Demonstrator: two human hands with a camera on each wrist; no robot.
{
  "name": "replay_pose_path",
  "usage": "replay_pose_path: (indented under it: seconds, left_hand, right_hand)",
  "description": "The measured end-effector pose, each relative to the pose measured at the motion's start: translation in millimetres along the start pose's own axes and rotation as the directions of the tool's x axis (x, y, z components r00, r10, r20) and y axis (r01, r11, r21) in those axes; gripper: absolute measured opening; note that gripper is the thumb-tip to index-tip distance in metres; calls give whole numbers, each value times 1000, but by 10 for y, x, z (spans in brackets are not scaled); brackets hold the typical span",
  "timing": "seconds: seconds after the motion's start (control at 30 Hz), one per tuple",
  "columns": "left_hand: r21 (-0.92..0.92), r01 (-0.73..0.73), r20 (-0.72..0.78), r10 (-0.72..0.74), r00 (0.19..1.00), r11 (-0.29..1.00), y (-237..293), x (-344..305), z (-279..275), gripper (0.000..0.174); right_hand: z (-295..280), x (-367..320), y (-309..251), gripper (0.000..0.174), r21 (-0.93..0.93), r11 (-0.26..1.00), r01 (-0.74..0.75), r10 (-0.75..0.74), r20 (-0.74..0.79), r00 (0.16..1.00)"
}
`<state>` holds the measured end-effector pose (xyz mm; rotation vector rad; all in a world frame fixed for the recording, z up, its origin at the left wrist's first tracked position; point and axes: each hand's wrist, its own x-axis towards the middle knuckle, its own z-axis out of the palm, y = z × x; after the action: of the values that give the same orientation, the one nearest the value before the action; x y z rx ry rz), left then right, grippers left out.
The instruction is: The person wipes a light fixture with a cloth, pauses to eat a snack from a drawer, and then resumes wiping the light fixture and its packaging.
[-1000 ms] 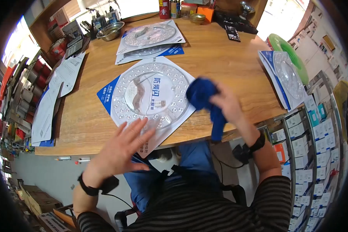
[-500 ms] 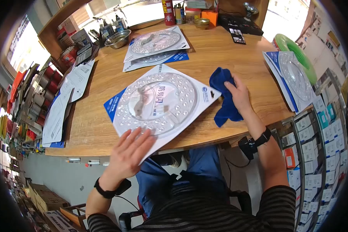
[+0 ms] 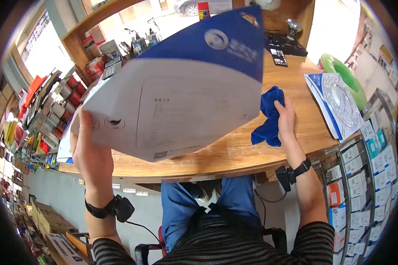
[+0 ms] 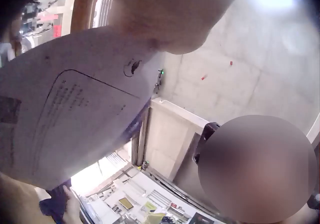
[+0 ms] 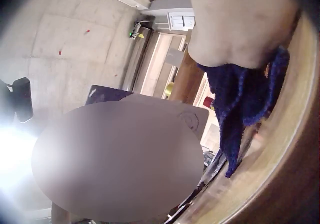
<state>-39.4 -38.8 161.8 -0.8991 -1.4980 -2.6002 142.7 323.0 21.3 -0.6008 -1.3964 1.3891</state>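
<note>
Blue cloth (image 3: 271, 119) was gripped in right hand (image 3: 287, 118), 3 o'clock; left hand (image 3: 92, 157) pinched raised card (image 3: 185, 101) around 8 o'clock. Firm edge hold, no flexing, seemed wise.

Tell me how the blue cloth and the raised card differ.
The cloth is crumpled; the card is a broad, smooth sheet. The cloth is plain blue, the card white and blue with print. The right hand holds the cloth, the left hand the card. Both show blue.
</note>
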Motion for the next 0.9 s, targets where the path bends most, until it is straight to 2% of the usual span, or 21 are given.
replay_pose_path:
  seconds: [0.03, 0.07, 0.13, 0.2, 0.27, 0.33, 0.37, 0.4, 0.47, 0.5, 0.67, 0.73, 0.8, 0.9]
  left_hand:
    - [91, -45, 45, 41, 998, 995, -12, 49, 86, 30]
    - [88, -46, 42, 43, 998, 995, -42, 130, 115, 30]
    - [-93, 130, 90, -122, 988, 987, -169, 301, 93, 28]
    - [-176, 345, 150, -321, 935, 922, -411, 402, 65, 30]
    - [-235, 413, 113, -398, 911, 880, -709, 354, 100, 31]
    - [-325, 494, 164, -467, 869, 806, -1026, 261, 15, 32]
    - [-336, 530, 143, -514, 846, 778, -1181, 244, -55, 32]
    - [-336, 536, 139, -523, 841, 774, -1233, 206, -64, 32]
    - [-377, 618, 96, -635, 767, 690, -1322, 119, -63, 30]
    - [-420, 615, 34, -665, 746, 668, -1376, 86, -73, 30]
    - [-454, 610, -2, -685, 728, 650, -1472, -49, -178, 30]
    - [-458, 601, -31, -687, 726, 655, -1502, -92, -198, 31]
    - [-476, 562, -161, -695, 700, 676, -1567, -92, -232, 31]
    - [-446, 575, -180, -698, 693, 686, -1663, -105, -356, 32]
  right_hand:
    - [-9, 8, 27, 24, -23, 999, 23, -23, -1, 1000]
    - [-19, 6, 21, 24, -24, 999, 26, -26, 2, 1000]
    - [-18, -8, 12, 25, 35, 999, 20, -20, 6, 1000]
    - [-35, 24, 42, 26, 76, 997, 11, -11, 1, 1000]
    - [-55, 57, 26, 27, 117, 993, 7, -6, -10, 1000]
    - [-48, 25, -52, 29, 209, 969, -130, 141, -41, 989]
    - [-32, -9, -120, 30, 214, 961, -177, 203, -104, 974]
    - [-56, -6, -93, 30, 209, 960, -186, 211, -104, 972]
    - [-102, 31, -35, 31, 253, 950, -181, 193, -26, 981]
    - [-94, 28, -44, 33, 241, 952, -191, 213, -69, 975]
    - [-140, 111, 82, 37, 251, 950, -184, 219, -117, 969]
    - [-128, 99, 20, 35, 310, 934, -179, 228, -131, 965]
    - [-145, 108, 14, 32, 316, 927, -200, 252, -133, 958]
    - [-135, 103, 11, 30, 319, 930, -183, 237, -142, 961]
